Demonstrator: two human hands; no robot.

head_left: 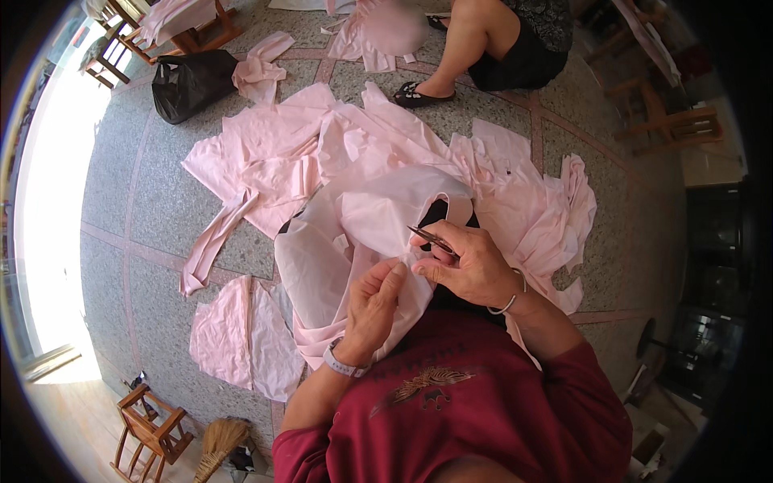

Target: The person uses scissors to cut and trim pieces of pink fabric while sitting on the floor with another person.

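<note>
A pale pink cloth garment lies gathered across my lap. My left hand is closed in a pinch on its edge, thumb against fingertips. Just to the right, my right hand holds small dark thread snips between the curled fingers and thumb. Their tips point up and to the left, over the cloth. The right thumb and fingertips are also close to the pinched edge, but whether they grip it cannot be made out. Any thread there is too fine to see.
More pink garment pieces spread over the speckled floor ahead, with others to the right. A cut piece lies at left. Beyond are a black plastic bag and a seated person's leg. A wooden chair and broom stand lower left.
</note>
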